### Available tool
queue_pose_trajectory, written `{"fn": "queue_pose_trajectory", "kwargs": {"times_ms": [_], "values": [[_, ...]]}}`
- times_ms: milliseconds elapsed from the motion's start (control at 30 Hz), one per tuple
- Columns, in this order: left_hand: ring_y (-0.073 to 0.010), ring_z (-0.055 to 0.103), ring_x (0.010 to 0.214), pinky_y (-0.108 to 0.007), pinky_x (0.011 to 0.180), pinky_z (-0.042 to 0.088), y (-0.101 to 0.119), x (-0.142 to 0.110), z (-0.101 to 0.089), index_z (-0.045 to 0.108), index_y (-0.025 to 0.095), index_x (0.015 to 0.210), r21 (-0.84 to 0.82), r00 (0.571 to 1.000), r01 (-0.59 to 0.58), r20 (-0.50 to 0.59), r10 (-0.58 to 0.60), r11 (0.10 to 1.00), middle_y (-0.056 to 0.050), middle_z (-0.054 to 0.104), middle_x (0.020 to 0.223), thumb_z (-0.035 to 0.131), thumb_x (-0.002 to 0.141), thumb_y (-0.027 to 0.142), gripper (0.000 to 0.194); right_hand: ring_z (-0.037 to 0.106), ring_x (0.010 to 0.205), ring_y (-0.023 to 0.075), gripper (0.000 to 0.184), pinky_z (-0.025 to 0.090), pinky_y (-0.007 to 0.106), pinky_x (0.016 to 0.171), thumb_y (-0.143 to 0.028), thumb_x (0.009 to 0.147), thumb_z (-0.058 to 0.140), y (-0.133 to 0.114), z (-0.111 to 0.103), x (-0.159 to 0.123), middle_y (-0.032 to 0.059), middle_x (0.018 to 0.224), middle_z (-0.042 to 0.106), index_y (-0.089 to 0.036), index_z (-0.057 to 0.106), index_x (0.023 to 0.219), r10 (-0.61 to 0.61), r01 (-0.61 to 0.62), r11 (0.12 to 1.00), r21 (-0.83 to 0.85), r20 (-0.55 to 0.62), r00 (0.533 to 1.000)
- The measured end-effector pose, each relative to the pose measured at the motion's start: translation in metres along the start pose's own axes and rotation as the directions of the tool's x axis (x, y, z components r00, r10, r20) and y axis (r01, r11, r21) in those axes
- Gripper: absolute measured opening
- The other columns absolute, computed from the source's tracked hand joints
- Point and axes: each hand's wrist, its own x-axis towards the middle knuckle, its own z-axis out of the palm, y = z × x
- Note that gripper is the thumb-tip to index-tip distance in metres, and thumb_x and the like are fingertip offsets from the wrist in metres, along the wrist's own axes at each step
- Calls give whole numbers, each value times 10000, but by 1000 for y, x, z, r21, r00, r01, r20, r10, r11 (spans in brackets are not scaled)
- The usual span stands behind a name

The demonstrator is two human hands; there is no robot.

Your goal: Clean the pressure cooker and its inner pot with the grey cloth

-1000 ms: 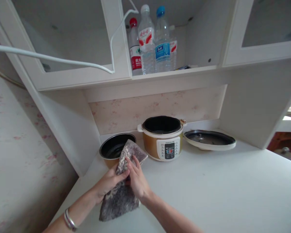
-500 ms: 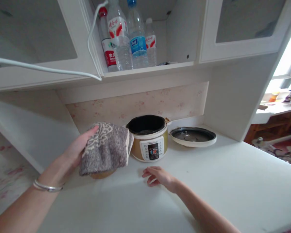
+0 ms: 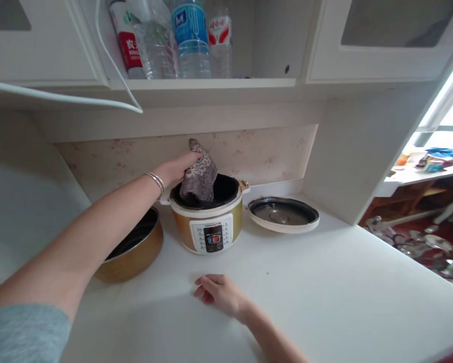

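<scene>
My left hand (image 3: 181, 164) is closed on a grey-brown cloth (image 3: 200, 177) with a pale pattern. The cloth's lower end hangs inside the dark opening of an electric cooker (image 3: 213, 234), a gold and white pot with a front control panel. My right hand (image 3: 220, 293) is low over the white counter in front of the cooker, holding nothing. Its fingers are loosely bent and slightly apart. A round lid (image 3: 298, 228) lies dark side up to the right of the cooker. To the left, a gold-brown inner pot (image 3: 135, 259) is partly hidden behind my left forearm.
Several plastic bottles (image 3: 191, 43) stand on the open shelf above. A white cable (image 3: 78, 102) hangs at the upper left, in front of the cabinets. The white counter (image 3: 305, 297) extends to the right, beside a side panel (image 3: 347, 156). Beyond are a window and shelves with various items.
My left hand has carried the cloth rightward from above the inner pot into the cooker, uncovering the inner pot. My right hand's fingers have curled slightly more. The view has shifted.
</scene>
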Motion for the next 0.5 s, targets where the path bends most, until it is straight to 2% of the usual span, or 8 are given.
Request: {"fn": "queue_pose_trajectory", "kwargs": {"times_ms": [100,167,233,300,367,433,500], "values": [[-214,684,857,-296,783,534,-20,18,26,636,133,985,13,993,57,99,-58,998,-104,735,860,521,856,362,287,511,629,94,544,413,243,617,-582,851,499,3,-2,2,110,879,690,-92,681,999,8,-8,1000,-7,11,1000],[-230,689,890,-319,812,532,-32,24,41,646,139,982,49,968,108,222,-116,993,-122,737,929,552,839,357,276,510,630,97,536,409,235,606,-581,869,476,6,-3,2,100,868,690,-107,686,1007,-4,4,999,-37,14,1000],[-233,690,913,-328,843,526,-41,28,54,660,142,981,68,914,144,374,-159,987,-124,736,967,559,835,350,274,502,629,98,535,401,229,601,-587,891,436,9,-4,3,80,841,687,-135,696,1006,-34,35,994,-103,14,999],[-232,691,910,-330,849,526,-48,29,65,675,137,969,78,842,173,505,-189,982,-121,739,956,561,826,336,270,494,626,100,546,396,225,602,-597,907,396,12,-5,2,60,808,678,-156,708,989,-64,66,981,-182,16,998],[-234,694,877,-330,825,537,-51,29,72,683,123,947,94,783,192,586,-210,977,-118,744,906,577,793,278,243,489,621,101,564,393,222,602,-602,917,365,12,-5,1,48,782,667,-164,715,979,-80,82,967,-241,15,997],[-235,699,813,-334,781,551,-53,26,75,683,113,919,114,774,190,593,-220,975,-107,743,836,591,725,167,222,492,626,105,571,390,220,603,-596,926,345,9,-5,-1,41,763,656,-166,719,969,-89,89,954,-287,12,996],[-230,697,737,-336,727,562,-54,22,75,680,121,894,137,801,160,560,-210,978,-83,735,778,584,636,56,283,495,628,108,557,385,219,604,-577,932,343,3,-4,-4,28,728,636,-170,724,934,-95,93,936,-340,10,995]]}}
